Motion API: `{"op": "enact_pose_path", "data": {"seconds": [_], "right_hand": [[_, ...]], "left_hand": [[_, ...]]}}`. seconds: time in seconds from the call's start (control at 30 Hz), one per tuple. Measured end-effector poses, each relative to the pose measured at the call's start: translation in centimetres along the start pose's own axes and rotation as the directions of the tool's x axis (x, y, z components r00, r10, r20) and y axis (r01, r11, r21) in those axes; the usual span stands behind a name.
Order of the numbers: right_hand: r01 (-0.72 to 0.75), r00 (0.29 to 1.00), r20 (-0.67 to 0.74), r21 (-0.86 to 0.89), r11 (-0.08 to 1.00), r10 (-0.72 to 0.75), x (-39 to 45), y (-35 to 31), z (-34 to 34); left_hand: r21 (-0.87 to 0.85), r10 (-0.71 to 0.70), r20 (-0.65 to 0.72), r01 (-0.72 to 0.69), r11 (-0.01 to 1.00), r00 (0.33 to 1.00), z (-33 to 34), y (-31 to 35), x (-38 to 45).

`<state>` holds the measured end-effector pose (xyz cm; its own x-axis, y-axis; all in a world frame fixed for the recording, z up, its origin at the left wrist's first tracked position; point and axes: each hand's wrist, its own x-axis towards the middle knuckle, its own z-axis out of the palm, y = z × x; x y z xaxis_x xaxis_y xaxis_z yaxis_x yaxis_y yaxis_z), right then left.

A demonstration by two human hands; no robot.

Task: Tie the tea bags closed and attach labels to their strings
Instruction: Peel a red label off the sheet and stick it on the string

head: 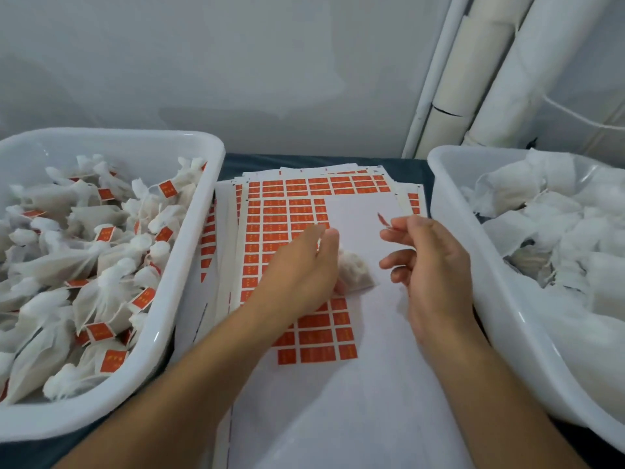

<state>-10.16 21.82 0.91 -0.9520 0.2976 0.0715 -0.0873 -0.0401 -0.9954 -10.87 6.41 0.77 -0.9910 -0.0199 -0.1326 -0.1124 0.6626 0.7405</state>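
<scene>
Bags with orange labels fill the left tub (189, 231). Left hand (301, 269) grips a tea bag (355, 270) over the label sheet (280, 214). Right hand (429, 262) pinches one label (383, 219). Untied bags lie in the right tub (449, 211).

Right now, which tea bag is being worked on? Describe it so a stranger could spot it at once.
Between the two white tubs, find the sheet of orange labels. On its bare white patch lies one tea bag, just beside the left hand. Unlike the bags heaped in the tubs, it lies alone and shows no orange label.
</scene>
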Motion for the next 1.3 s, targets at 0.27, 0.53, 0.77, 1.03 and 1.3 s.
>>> {"op": "enact_pose_path", "data": {"seconds": [0.27,0.53,0.77,1.03,1.3], "right_hand": [[-0.008,1.0,-0.015,0.026,1.0,0.008,1.1,0.5,-0.4],[0.02,0.999,-0.026,0.041,0.999,-0.019,1.2,0.5,-0.9],[0.061,0.998,-0.012,0.005,0.998,-0.061,1.4,0.7,-0.9],[0.202,0.975,0.124,-0.143,0.969,-0.185,1.2,1.0,-0.9],[0.37,0.884,0.335,-0.071,0.927,-0.327,0.0,0.2,-1.2]], "left_hand": [[0.107,0.027,-0.069,-0.019,0.994,0.997,0.9,-1.7,2.2],[-0.045,0.014,-0.09,-0.018,0.999,0.996,0.7,-2.3,2.3],[-0.19,0.111,-0.336,-0.183,0.965,0.935,1.1,-1.7,1.3],[-0.452,0.198,-0.348,-0.349,0.821,0.916,1.0,-1.0,0.4],[-0.574,0.201,-0.197,-0.279,0.77,0.96,-0.5,-1.1,-2.6]]}}
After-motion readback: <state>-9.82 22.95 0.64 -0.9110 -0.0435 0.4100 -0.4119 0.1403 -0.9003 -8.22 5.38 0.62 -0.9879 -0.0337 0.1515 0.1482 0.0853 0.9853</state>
